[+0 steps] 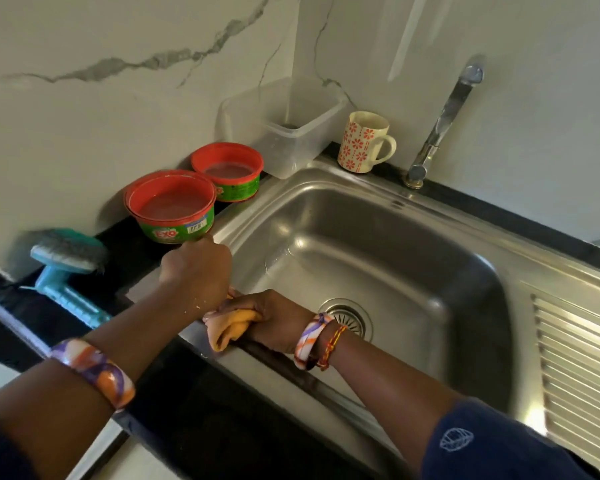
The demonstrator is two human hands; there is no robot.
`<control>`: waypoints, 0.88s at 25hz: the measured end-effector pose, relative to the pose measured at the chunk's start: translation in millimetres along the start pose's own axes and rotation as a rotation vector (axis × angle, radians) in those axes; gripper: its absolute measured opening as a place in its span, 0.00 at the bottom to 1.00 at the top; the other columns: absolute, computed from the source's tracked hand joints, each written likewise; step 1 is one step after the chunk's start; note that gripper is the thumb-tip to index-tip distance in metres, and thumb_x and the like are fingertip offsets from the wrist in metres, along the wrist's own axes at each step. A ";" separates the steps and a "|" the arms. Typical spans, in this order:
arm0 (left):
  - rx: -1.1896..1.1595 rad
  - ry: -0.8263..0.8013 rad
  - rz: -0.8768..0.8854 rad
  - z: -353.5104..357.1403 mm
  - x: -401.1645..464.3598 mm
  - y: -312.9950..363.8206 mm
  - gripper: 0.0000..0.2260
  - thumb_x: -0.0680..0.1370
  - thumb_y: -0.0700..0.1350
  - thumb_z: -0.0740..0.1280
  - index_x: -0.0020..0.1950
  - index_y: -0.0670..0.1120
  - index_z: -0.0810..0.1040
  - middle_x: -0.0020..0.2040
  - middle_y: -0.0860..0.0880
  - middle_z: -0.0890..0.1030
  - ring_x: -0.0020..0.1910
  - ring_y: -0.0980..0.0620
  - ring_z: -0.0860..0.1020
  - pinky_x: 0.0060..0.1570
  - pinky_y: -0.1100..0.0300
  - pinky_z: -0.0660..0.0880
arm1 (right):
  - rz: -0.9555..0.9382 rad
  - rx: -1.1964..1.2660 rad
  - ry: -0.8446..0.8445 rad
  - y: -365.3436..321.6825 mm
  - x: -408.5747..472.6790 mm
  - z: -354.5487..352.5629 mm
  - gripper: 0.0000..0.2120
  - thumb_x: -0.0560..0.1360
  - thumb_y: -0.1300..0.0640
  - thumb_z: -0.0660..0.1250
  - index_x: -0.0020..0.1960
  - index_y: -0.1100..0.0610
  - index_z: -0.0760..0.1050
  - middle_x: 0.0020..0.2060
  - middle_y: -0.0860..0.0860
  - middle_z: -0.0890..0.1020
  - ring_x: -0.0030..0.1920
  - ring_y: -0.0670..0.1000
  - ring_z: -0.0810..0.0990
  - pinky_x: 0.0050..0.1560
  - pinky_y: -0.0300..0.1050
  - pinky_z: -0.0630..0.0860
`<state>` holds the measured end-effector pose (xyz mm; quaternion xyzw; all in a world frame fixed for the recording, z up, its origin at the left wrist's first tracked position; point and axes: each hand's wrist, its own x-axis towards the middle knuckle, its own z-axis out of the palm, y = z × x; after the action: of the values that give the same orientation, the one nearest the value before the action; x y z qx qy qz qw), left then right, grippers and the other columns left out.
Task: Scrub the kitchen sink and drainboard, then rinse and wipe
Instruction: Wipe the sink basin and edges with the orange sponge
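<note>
**Cloth bunched at the sink's near-left corner — tub close by**

Right hand (274, 315) had its fingers curled tight round a yellow cloth (232, 329), pressing it on the near rim of the sink (378, 237) at the left corner. Left hand (196, 271) was fisted, fingers closed; whether it held anything could not be told. It hovered just beside the nearer soap tub (171, 207), which sat on the dark counter (187, 410) at the sink's edge. Risk, judged: a left-hand swing could knock that tub — liquid spills. The wadded cloth could slip off the narrow rim. Drainboard (579, 368) lay well apart, right; tap (440, 126) showed no water running.
</note>
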<state>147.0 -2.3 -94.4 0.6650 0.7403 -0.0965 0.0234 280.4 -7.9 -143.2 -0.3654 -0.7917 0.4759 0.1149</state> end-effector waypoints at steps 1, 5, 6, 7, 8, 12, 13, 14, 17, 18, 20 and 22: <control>0.023 -0.001 0.002 1.9 -1.0 4.3 0.14 0.78 0.43 0.63 0.63 0.44 0.74 0.62 0.44 0.72 0.61 0.44 0.72 0.49 0.53 0.73 | 0.020 -0.003 -0.002 -1.9 -8.0 -2.4 0.20 0.74 0.62 0.68 0.66 0.56 0.74 0.62 0.55 0.78 0.63 0.48 0.75 0.68 0.40 0.65; 0.129 0.003 0.021 4.6 -0.6 16.5 0.16 0.77 0.42 0.63 0.65 0.45 0.73 0.64 0.44 0.70 0.64 0.44 0.70 0.52 0.52 0.73 | 0.102 0.061 -0.047 7.8 -53.7 -13.0 0.22 0.74 0.65 0.68 0.67 0.57 0.72 0.62 0.53 0.78 0.61 0.43 0.75 0.69 0.38 0.66; 0.140 0.013 0.037 4.7 1.3 18.8 0.16 0.77 0.42 0.63 0.65 0.45 0.73 0.64 0.44 0.70 0.64 0.44 0.70 0.52 0.51 0.74 | 0.131 0.061 -0.069 13.7 -67.7 -16.1 0.23 0.73 0.64 0.68 0.67 0.57 0.72 0.63 0.52 0.78 0.62 0.44 0.75 0.70 0.41 0.65; 0.143 0.023 0.049 4.6 3.8 20.7 0.16 0.77 0.41 0.62 0.64 0.45 0.74 0.63 0.45 0.71 0.64 0.44 0.71 0.52 0.51 0.74 | 0.165 0.063 -0.092 19.8 -82.4 -19.3 0.23 0.73 0.63 0.69 0.67 0.56 0.72 0.64 0.51 0.77 0.64 0.45 0.74 0.71 0.44 0.65; 0.142 0.029 0.057 3.8 7.1 22.0 0.16 0.76 0.41 0.62 0.64 0.45 0.74 0.63 0.45 0.72 0.64 0.44 0.71 0.51 0.52 0.74 | 0.198 0.071 -0.107 23.7 -97.0 -22.4 0.22 0.73 0.62 0.69 0.67 0.55 0.72 0.65 0.49 0.76 0.65 0.45 0.73 0.72 0.44 0.64; 0.127 0.055 0.074 -0.9 20.8 25.2 0.15 0.76 0.42 0.64 0.63 0.44 0.75 0.61 0.43 0.76 0.61 0.43 0.75 0.48 0.53 0.75 | 0.337 0.056 -0.177 20.3 -153.1 -38.8 0.11 0.75 0.56 0.68 0.55 0.46 0.79 0.47 0.35 0.82 0.51 0.36 0.78 0.61 0.36 0.71; 0.123 0.073 0.076 -2.1 24.5 23.8 0.15 0.76 0.41 0.64 0.62 0.43 0.76 0.60 0.43 0.77 0.60 0.43 0.76 0.48 0.53 0.75 | 0.394 0.033 -0.211 19.4 -163.5 -44.5 0.07 0.75 0.55 0.67 0.48 0.43 0.79 0.40 0.34 0.81 0.45 0.34 0.77 0.55 0.34 0.72; 0.120 0.090 0.084 -2.8 28.9 21.1 0.14 0.76 0.41 0.64 0.62 0.43 0.76 0.60 0.42 0.77 0.60 0.43 0.76 0.49 0.52 0.75 | 0.476 -0.006 -0.242 17.8 -172.0 -51.0 0.06 0.76 0.53 0.66 0.42 0.43 0.77 0.35 0.35 0.80 0.39 0.35 0.76 0.49 0.33 0.71; 0.116 0.125 0.149 -1.5 39.5 8.6 0.13 0.76 0.40 0.63 0.60 0.45 0.77 0.58 0.42 0.78 0.58 0.42 0.77 0.50 0.51 0.76 | 0.811 -0.292 -0.355 25.3 -189.0 -66.2 0.17 0.78 0.41 0.57 0.44 0.51 0.77 0.39 0.44 0.77 0.39 0.44 0.74 0.44 0.36 0.69; 0.099 0.132 0.175 -1.4 42.4 4.8 0.14 0.76 0.40 0.63 0.60 0.45 0.77 0.58 0.42 0.78 0.58 0.42 0.77 0.50 0.51 0.76 | 0.915 -0.367 -0.376 31.7 -189.0 -66.6 0.22 0.78 0.38 0.55 0.49 0.53 0.78 0.45 0.48 0.79 0.44 0.47 0.77 0.49 0.39 0.71; 0.087 0.139 0.224 0.5 48.6 -1.3 0.14 0.76 0.41 0.63 0.61 0.46 0.78 0.58 0.42 0.79 0.58 0.42 0.77 0.52 0.52 0.75 | 1.076 -0.394 -0.351 38.1 -175.9 -56.2 0.35 0.75 0.31 0.51 0.63 0.58 0.75 0.59 0.54 0.79 0.59 0.54 0.77 0.62 0.46 0.71; 0.103 0.141 0.267 1.4 52.6 -5.4 0.14 0.76 0.41 0.64 0.61 0.46 0.78 0.57 0.42 0.79 0.58 0.42 0.77 0.53 0.52 0.75 | 1.137 -0.205 -0.281 46.9 -155.3 -37.2 0.47 0.67 0.23 0.49 0.68 0.58 0.71 0.67 0.56 0.73 0.67 0.55 0.71 0.70 0.49 0.65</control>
<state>135.5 48.5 -103.7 0.7629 0.6392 -0.0834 -0.0500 431.8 -76.7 -137.4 -0.6749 -0.5214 0.4277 -0.2996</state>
